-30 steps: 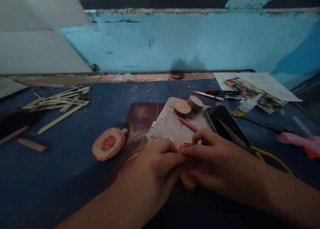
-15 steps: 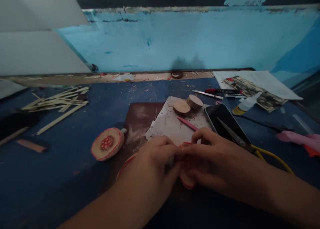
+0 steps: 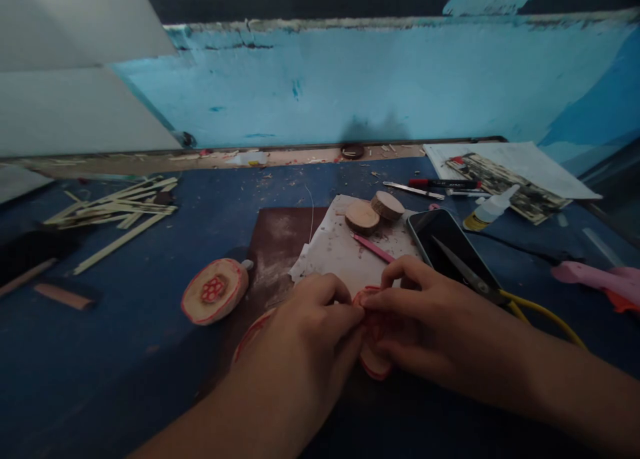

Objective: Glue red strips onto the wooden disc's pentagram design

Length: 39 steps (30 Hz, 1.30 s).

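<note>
My right hand [image 3: 425, 312] is closed round a red-edged wooden piece [image 3: 375, 362] in the lower middle, its fingers covering much of it. Against the upper part of that piece, the fingertips of my left hand [image 3: 320, 332] are pinched together; what they grip is hidden. Partly behind my left wrist lies another red-edged piece [image 3: 250, 335]. A round wooden piece with a red rim and red centre pattern [image 3: 215, 291] rests to the left. Two plain wood slices [image 3: 363, 216] sit on white paper [image 3: 333, 245] beyond my hands, beside a pink pencil-like tool [image 3: 373, 247].
A phone [image 3: 445, 245] with yellow-handled scissors [image 3: 475, 279] on it lies right of the paper. Behind are a glue bottle [image 3: 493, 209], a red marker [image 3: 443, 183] and papers [image 3: 560, 172]. Thin wooden sticks [image 3: 123, 209] are heaped at left; a brown sheet [image 3: 277, 235] lies under the paper.
The fingers of my left hand have shifted slightly and pressed closer together at the piece. My right hand has barely moved. The view has tilted a little.
</note>
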Each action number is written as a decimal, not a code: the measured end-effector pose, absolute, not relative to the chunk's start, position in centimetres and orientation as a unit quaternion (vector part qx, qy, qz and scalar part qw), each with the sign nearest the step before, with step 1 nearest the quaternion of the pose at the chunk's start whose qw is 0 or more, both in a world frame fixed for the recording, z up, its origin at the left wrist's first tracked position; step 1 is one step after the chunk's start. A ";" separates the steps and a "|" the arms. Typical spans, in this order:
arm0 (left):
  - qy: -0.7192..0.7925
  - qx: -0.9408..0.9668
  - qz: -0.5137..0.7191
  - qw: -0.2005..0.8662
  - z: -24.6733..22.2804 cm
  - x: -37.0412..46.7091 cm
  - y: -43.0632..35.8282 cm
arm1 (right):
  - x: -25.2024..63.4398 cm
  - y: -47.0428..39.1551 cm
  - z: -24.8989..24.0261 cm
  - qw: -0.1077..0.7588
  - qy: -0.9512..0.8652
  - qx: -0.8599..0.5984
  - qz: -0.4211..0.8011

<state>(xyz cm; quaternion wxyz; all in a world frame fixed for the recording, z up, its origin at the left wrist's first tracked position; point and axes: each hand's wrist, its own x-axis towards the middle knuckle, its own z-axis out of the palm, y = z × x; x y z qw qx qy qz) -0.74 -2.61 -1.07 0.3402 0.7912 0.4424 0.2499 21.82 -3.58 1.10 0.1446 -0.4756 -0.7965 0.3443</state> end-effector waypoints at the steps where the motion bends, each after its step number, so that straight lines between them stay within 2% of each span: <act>1: 0.445 0.791 0.250 0.337 -1.1 -0.7 -2.6 | 21.9 -3.6 1.0 0.144 -0.797 -0.475 0.344; 8: 0.448 0.813 0.237 0.287 0.1 -0.4 -1.4 | 23.6 -3.2 1.0 0.145 -0.818 -0.441 0.340; 13: 0.451 0.808 0.233 0.299 -0.1 -0.5 -1.9 | 25.0 -2.6 1.0 0.195 -0.840 -0.431 0.266; 19: 0.472 0.779 0.229 0.343 -0.2 -0.4 -2.2 | 25.0 -2.3 0.5 0.163 -0.851 -0.420 0.270; 24: 0.455 0.804 0.223 0.311 -0.3 -0.6 -2.2 | 24.8 -2.0 0.5 0.146 -0.856 -0.416 0.269; 39: 0.447 0.792 0.234 0.344 0.2 -0.6 -2.3 | 23.8 -2.5 0.7 0.158 -0.860 -0.417 0.247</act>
